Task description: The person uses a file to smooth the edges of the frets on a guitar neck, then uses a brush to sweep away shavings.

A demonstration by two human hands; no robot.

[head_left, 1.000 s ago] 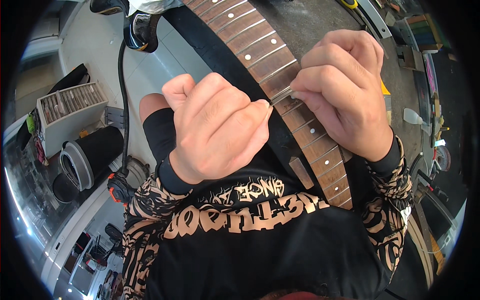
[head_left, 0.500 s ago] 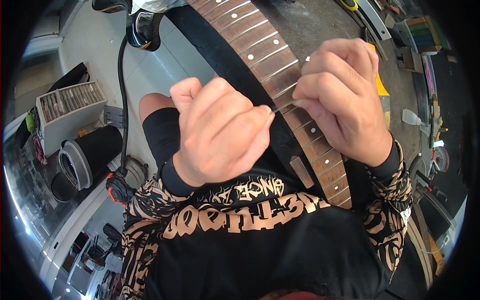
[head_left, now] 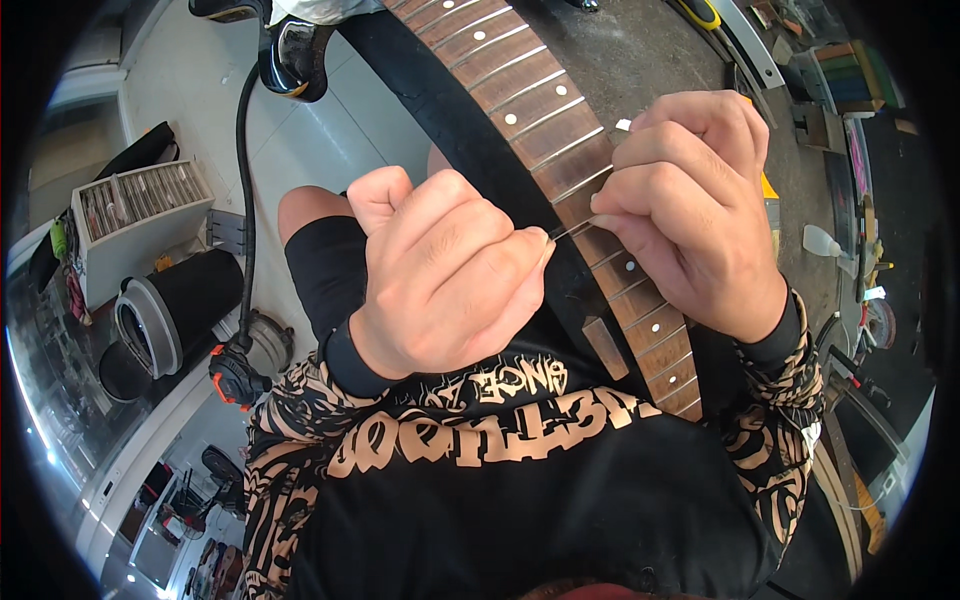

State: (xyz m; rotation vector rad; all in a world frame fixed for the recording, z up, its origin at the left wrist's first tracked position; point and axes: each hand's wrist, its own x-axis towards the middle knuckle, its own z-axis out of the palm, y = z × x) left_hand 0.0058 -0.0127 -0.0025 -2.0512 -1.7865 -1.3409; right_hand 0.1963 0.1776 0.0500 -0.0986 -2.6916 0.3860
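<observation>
Grey strip (head_left: pixel 573 231), ends hidden, spans left hand (head_left: pixel 450 268) to right hand (head_left: pixel 692 208).

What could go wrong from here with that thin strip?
The strip, pinched between the left grip and right grip, might slip, being so slender. If it did, it could scratch the neck close by. A low swing might also bump the block beside the neck.
</observation>
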